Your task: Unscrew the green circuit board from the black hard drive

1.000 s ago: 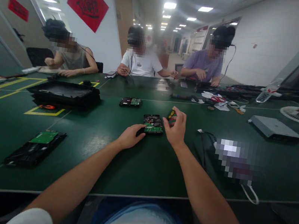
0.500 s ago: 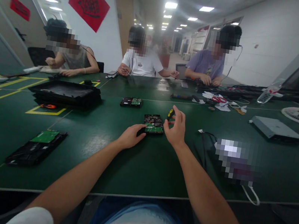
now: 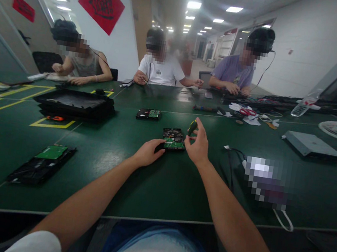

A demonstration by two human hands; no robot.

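Your left hand steadies the hard drive at its near left corner, fingers curved. Your right hand grips a yellow-and-black screwdriver above its right side. Drive lies on the green table; second drive beyond, left.

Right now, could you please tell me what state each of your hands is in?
Left hand: partly curled at the left edge of the drive; grip can't be told.
Right hand: fingers closed on the screwdriver.
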